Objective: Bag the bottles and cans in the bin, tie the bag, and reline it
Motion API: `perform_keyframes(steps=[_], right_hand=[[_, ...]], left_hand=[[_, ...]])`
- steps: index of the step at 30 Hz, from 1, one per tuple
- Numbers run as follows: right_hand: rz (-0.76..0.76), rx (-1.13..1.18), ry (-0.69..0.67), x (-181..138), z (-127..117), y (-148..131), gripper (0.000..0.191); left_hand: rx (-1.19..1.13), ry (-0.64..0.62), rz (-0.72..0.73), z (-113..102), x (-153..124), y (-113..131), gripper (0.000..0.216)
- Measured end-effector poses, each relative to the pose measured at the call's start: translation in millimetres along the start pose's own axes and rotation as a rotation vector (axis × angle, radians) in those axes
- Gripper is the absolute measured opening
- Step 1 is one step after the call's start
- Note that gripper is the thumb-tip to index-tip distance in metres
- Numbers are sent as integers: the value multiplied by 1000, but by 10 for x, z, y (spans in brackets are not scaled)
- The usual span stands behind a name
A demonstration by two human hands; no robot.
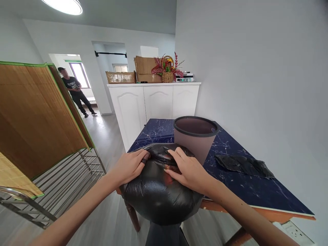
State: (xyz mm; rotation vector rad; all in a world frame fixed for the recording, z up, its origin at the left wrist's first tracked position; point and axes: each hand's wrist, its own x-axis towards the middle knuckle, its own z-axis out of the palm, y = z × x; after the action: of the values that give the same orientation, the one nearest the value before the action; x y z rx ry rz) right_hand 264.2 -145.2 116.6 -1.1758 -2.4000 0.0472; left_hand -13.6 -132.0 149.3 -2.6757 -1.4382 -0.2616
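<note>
A puffed-out black garbage bag (161,198) hangs in front of me at the near edge of the table. My left hand (133,164) pinches its upper left part, the thumb and fingers closed on the film. On the upper right, my right hand (186,167) grips the bag with fingers bent over a fold. Just behind the bag stands a brownish-pink trash bin (193,145) with a dark rim, its mouth facing up. To the right, a folded black garbage bag (244,165) lies flat on the table.
The table (258,191) has a dark blue marbled top. Beyond it, a white cabinet (159,102) carries cardboard boxes (147,70) and a flower basket (167,77). A metal rack (89,164) with a bamboo mat (38,116) stands left. A person (74,89) leans by a far doorway.
</note>
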Motion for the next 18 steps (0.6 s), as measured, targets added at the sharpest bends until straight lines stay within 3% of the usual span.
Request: perform_keyframes(steps=[7, 18], right_hand=[[101, 41, -129, 71, 121, 76, 86], [173, 159, -205, 149, 268, 87, 123]], left_hand=[[13, -16, -48, 217, 57, -38, 27], [-9, -2, -53, 457, 98, -134, 21]])
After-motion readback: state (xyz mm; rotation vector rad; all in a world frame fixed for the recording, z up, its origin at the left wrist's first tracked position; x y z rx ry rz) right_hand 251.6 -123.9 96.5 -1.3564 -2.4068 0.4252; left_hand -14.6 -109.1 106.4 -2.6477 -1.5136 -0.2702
